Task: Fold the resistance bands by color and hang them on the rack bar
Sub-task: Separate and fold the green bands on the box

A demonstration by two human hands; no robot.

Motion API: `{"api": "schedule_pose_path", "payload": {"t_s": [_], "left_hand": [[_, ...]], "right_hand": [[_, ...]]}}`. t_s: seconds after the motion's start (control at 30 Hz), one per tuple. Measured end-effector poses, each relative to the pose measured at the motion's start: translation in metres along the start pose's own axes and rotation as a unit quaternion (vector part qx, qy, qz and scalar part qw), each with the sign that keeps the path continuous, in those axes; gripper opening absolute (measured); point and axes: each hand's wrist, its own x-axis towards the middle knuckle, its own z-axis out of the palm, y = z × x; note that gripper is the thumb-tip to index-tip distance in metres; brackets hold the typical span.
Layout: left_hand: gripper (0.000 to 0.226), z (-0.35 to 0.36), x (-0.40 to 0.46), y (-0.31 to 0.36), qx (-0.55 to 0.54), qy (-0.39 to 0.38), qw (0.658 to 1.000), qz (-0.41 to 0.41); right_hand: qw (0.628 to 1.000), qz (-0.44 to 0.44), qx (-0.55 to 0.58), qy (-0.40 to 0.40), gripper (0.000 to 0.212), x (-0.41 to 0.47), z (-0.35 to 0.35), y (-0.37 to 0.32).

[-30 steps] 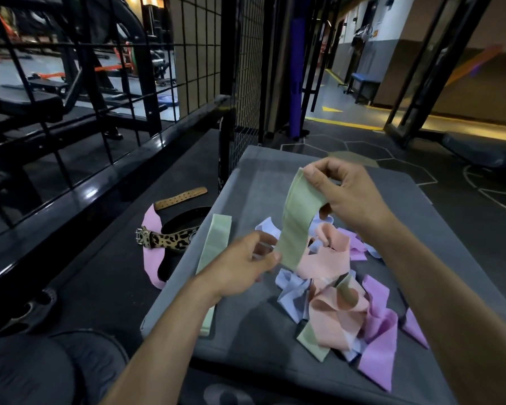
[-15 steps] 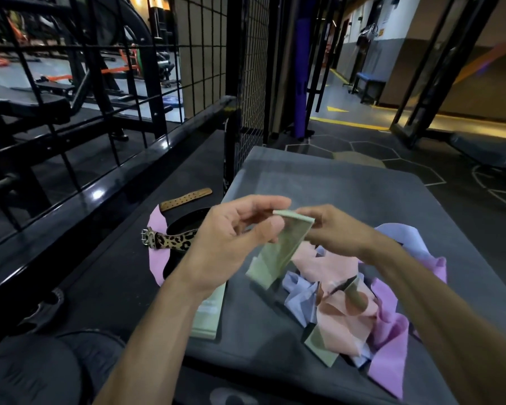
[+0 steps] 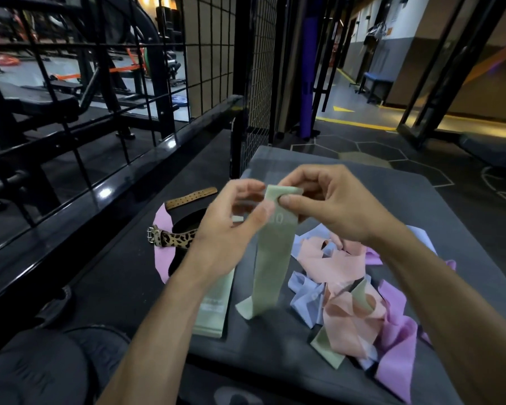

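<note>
A pale green resistance band [image 3: 272,258] hangs down from both hands above the grey padded box [image 3: 421,200]. My right hand [image 3: 330,203] pinches its top edge between thumb and fingers. My left hand [image 3: 231,229] holds the band's left side just below, thumb against it. The band's lower end touches the box top. Under my left forearm lies a flat folded stack of green bands [image 3: 214,308]. To the right sits a tangled heap of pink [image 3: 333,267], lilac-blue [image 3: 304,299] and purple bands [image 3: 398,346]. A black rack bar [image 3: 105,194] runs along the left.
A leopard-print belt [image 3: 173,238], a brown leather strap [image 3: 190,197] and a pink band [image 3: 162,238] lie on the black platform left of the box. A wire mesh panel [image 3: 257,83] stands behind. My knee [image 3: 41,363] is at the lower left.
The hands rose slightly and the green band, bunched half a second ago, now hangs full length to the box top. Both hands stay together at its upper end.
</note>
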Motion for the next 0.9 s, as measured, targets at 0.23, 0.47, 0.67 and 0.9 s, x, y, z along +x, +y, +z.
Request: {"api": "schedule_pose_path", "payload": {"t_s": [0.23,0.47,0.67,0.9], "left_hand": [[0.022,-0.02,-0.004,-0.034,0.108,-0.176,0.969,-0.139],[0.035,-0.03,-0.004,-0.045,0.207,-0.16,0.931,-0.254],[0.04,-0.046,-0.002,-0.056,0.332,-0.13,0.86,-0.366],[0.023,-0.056,0.001,-0.048,0.299,-0.143,0.83,-0.449]], "right_hand": [[0.989,-0.021,0.021,0.144,0.011,0.018,-0.001,0.002],[0.967,-0.01,0.028,0.251,0.009,0.035,-0.001,0.02],[0.965,0.085,0.028,0.248,0.009,0.049,0.012,0.068],[0.967,0.151,0.039,0.199,0.01,0.076,0.049,0.132]]}}
